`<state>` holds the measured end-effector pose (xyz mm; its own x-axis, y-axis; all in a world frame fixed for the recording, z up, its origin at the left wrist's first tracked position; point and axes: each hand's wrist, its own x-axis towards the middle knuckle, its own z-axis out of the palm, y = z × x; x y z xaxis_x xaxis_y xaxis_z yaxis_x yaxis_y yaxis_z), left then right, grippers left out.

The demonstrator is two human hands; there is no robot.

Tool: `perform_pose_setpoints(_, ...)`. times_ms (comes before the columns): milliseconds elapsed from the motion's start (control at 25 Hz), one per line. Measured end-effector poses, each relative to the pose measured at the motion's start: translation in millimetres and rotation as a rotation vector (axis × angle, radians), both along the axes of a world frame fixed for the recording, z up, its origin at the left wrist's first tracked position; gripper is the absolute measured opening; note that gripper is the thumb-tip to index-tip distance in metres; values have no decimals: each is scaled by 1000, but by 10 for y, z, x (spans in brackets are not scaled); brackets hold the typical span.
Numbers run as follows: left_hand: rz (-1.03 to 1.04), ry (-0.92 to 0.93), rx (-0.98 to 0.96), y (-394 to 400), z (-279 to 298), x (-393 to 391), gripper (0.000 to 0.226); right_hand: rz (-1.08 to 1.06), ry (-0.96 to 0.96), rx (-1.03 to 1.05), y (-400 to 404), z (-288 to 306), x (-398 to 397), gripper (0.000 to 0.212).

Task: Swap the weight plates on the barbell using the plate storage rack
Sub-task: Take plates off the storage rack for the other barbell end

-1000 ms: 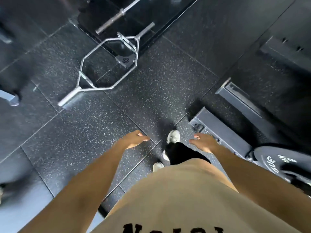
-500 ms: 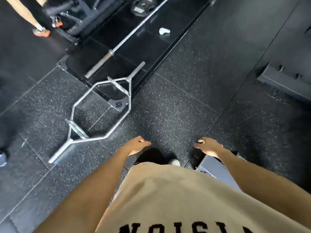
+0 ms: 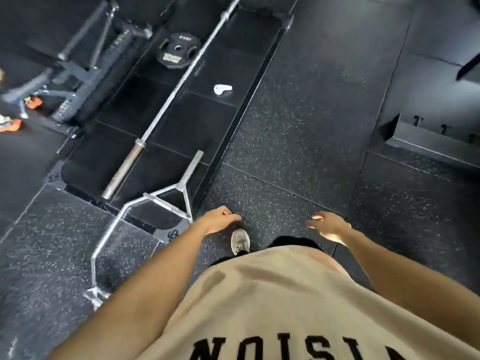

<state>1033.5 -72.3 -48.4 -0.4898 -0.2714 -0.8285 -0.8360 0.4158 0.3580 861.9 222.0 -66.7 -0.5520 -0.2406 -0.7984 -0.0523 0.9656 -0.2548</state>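
Head view: your left hand (image 3: 219, 222) and right hand (image 3: 328, 226) hang loose, holding nothing; walk to the bare bar (image 3: 166, 105), grab the far plate (image 3: 179, 50), lift square.

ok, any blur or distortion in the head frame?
Head view: motion blur smears the rack and orange shoes at far left; wide-angle bending curves the floor seams; barbell and weight plate stay fairly sharp; right hand slightly blurred.
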Motion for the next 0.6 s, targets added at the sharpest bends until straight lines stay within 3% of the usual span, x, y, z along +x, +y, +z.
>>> perform_pose_setpoints(160,-130,-38,29,-728,131,-1228,57,-133,12,-41,-621,27,-786,53)
perform_pose_setpoints(320,-216,-80,63,-1184,13,-2377,62,-205,-32,-12,-1019,-205,-1692,62)
perform_pose_setpoints(600,-276,-58,24,-1861,189,-4953,55,-323,-39,-15,-1453,-156,-4119,62)
